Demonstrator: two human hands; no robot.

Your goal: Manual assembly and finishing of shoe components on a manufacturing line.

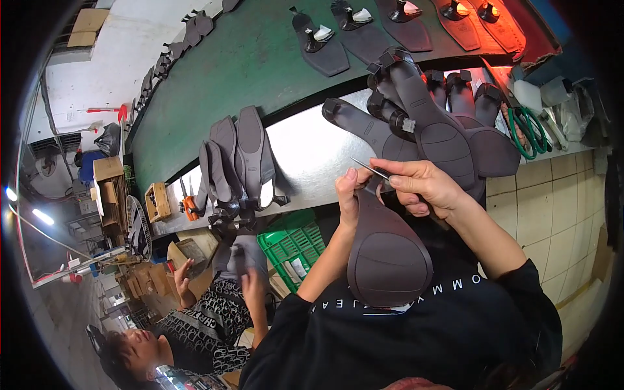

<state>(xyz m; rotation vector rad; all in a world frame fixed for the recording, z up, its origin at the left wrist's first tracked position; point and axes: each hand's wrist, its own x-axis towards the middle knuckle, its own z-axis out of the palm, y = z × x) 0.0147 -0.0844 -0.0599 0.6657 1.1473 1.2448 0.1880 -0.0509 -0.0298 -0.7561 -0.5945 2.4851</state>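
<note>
A dark grey shoe sole (390, 257) is held in front of the person's black shirt (455, 325), its broad padded end hanging down and its narrow end up between the hands. The left hand (349, 195) is closed round that narrow end, though its fingers are partly hidden. The right hand (422, 187) pinches a thin pointed metal tool (370, 168) between thumb and fingers, the tip slanting toward 10 o'clock past the left thumb. Both hands cover the narrow end from view.

Clock hours run from the held sole, 12 toward the top. Just beyond the right hand, at 1 o'clock, a pile of heeled soles (445, 146) covers that stretch of the metal worktop (300, 146), crowding the space there. Past it, nearer 2, lie green-handled scissors (530, 130). At 9 a green crate (289, 244) sits below the worktop's edge. At 10 a second cluster of soles (250, 140) stands on the worktop, with an orange-handled tool (189, 206) and a wooden box (156, 202) farther out. From 10 to 12 stretches a green surface (227, 78), with sandals (325, 52) along its far part. Between 8 and 9 sits a co-worker (218, 315), hands raised.
</note>
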